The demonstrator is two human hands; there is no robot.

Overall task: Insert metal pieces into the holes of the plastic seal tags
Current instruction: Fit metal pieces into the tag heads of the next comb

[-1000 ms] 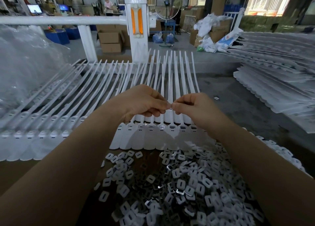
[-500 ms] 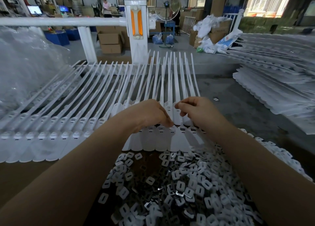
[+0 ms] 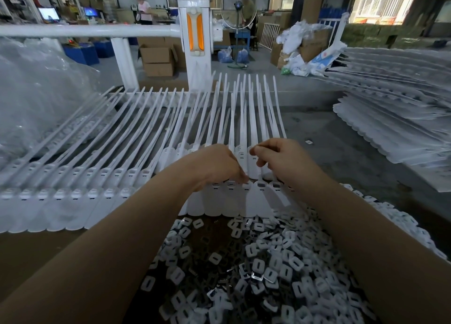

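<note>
White plastic tags [image 3: 136, 138] lie in a long overlapping row across the tabletop [image 3: 29, 255] in front of you, with a second short row under your hands. Each tag's long axis runs away from you: the broad rounded head sits at the near end, the thin strap points toward the far rail [image 3: 87, 30], and the slotted hole sits just behind the head.

A heap of small metal pieces [image 3: 263, 275] fills the near tabletop between your forearms, touching the tag heads at its far edge. A clear plastic bag [image 3: 36, 99] bulks up at the left beside the straps, and stacks of more tags [image 3: 395, 118] stand well apart at the right. A white post with orange strips [image 3: 195, 35] rises behind the row.

Your left hand [image 3: 214, 167] is curled, fingertips pressed down on a tag head near its hole; whether a metal piece is under them you cannot tell, since the hand covers the spot. Your right hand [image 3: 283, 157] hovers just beside it with curled fingers and thumb drawn together, as if pinching something too small to make out. Your forearms hide several tag heads and part of the heap, and the left end of the row is blurred.
</note>
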